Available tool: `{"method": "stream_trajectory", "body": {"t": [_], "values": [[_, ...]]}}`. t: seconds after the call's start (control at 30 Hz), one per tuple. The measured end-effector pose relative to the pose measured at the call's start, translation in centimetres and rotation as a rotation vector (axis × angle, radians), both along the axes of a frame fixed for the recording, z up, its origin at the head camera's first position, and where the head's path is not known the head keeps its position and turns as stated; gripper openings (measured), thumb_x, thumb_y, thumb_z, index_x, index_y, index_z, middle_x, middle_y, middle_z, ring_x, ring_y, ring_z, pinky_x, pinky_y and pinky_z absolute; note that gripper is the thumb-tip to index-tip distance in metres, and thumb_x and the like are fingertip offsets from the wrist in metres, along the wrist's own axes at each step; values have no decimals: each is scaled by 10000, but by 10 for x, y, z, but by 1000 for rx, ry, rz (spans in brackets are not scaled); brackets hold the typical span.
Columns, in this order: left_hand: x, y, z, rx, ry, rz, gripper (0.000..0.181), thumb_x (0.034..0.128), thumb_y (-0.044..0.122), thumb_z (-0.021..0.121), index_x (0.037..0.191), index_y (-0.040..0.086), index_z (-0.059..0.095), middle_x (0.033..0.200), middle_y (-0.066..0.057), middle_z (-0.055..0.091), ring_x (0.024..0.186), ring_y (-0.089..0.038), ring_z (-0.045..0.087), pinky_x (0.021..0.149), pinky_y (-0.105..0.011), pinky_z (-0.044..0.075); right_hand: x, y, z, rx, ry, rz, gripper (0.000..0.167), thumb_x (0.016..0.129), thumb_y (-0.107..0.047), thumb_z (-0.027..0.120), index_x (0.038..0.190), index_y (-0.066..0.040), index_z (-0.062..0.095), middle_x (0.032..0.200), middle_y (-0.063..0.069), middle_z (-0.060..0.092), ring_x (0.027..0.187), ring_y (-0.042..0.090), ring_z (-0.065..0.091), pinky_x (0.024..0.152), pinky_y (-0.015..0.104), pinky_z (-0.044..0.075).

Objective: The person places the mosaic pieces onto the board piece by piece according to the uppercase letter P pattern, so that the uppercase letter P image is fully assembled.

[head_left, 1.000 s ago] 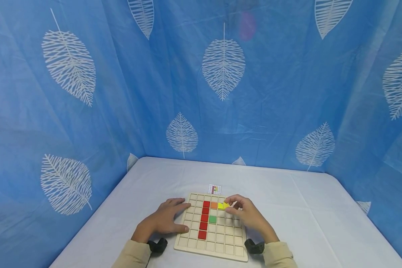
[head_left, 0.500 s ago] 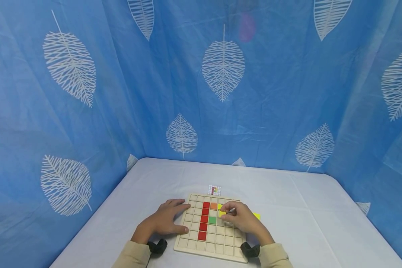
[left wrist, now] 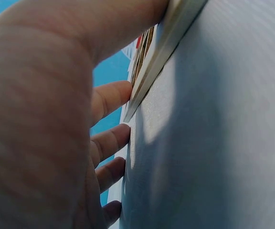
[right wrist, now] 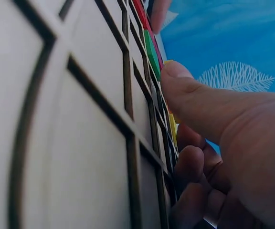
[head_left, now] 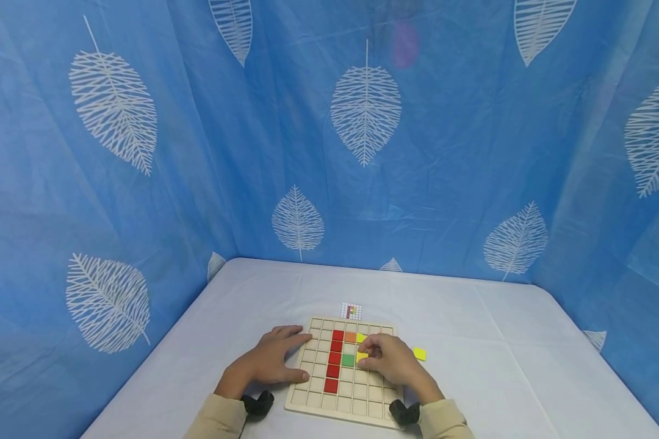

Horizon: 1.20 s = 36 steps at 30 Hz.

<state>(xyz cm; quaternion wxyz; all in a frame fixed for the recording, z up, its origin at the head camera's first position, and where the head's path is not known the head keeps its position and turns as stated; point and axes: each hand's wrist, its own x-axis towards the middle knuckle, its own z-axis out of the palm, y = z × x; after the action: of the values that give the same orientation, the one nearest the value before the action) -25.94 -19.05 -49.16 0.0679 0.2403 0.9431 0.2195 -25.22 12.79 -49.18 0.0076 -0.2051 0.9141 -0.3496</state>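
My right hand (head_left: pixel 391 360) is over a wooden grid board (head_left: pixel 368 393), its thumb and fingertips pinching a yellow square tile (head_left: pixel 361 357) low at the cell right of a green tile (head_left: pixel 348 360). Fingers cover part of that tile; in the right wrist view the thumb (right wrist: pixel 199 100) hides most of it. A column of red tiles (head_left: pixel 333 370) lies in the board, with an orange tile (head_left: pixel 350 337) and another yellow tile (head_left: pixel 360 337) in a row near its top. My left hand (head_left: pixel 271 356) rests at the board's left edge, fingers spread, thumb and index finger touching the rim (left wrist: pixel 149 71).
One loose yellow tile (head_left: pixel 420 353) lies on the white-covered table (head_left: pixel 489 353), right of the board. Behind the board is a small printed card (head_left: pixel 351 311) with a coloured grid pattern. Blue curtains (head_left: pixel 428 152) with white leaves enclose the table.
The right hand has moved left and nearer with the pinched yellow tile, from beside the upper yellow tile to beside the green one. The loose yellow tile has come into view. The left hand stays put.
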Motion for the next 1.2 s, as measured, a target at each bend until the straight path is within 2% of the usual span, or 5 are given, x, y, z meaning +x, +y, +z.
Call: {"method": "stream_trajectory", "body": {"t": [0.23,1.2], "values": [[0,0,-2,-3,-1,1,885,758,717,694,1508,311,457,1608,-64,354,1480,-364,295,1110,-693,292,3,-2,1,40,12,-4,177,835,-346,803,948,-248,708,831,-133,574,692,35,474,622,225,395],[0,0,1,-3,4,-2,891,763,724,691,1509,297,460,1607,-71,356,1480,-362,298,1116,-685,291,3,-5,3,29,-24,-15,186,782,-318,844,926,-254,746,842,-121,625,744,63,524,652,246,421]]}}
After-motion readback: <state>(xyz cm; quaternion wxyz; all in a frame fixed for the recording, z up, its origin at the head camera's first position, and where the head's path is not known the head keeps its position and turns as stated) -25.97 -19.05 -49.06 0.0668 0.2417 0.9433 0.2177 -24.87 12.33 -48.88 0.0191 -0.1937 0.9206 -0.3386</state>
